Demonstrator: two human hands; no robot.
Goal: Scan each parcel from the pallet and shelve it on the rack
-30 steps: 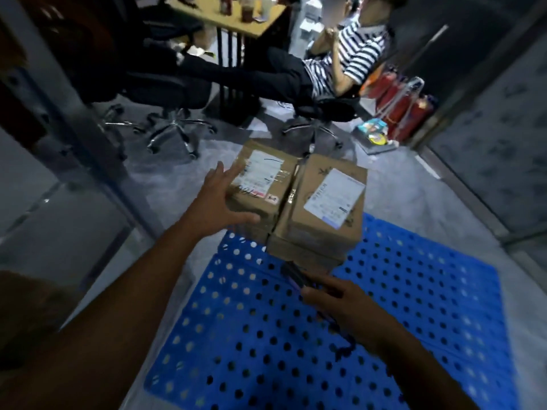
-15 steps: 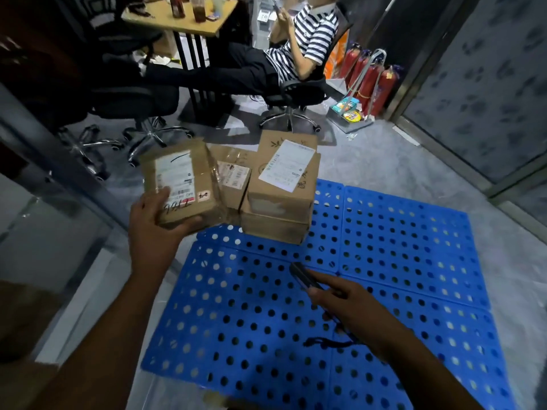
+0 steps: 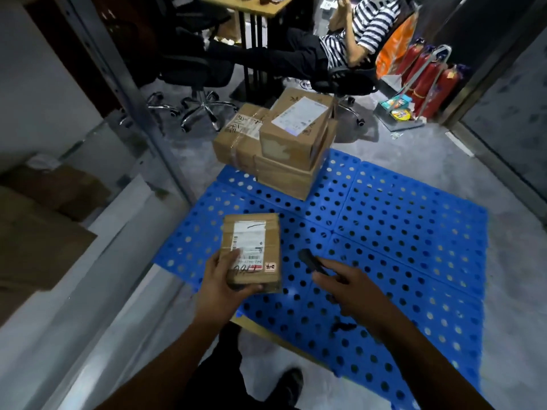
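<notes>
While the left hand grips the parcel label-up, the right hand — clasping the scanner — should aim squarely at the barcode, parcel held steady.

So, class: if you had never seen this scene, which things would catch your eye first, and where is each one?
First, the bright blue perforated pallet covering the floor in the middle. Next, the small labelled parcel held up by the left hand over the pallet's near left part, while the right hand beside it grips a dark scanner. Behind, a stack of brown parcels sits on the pallet's far edge.
</notes>
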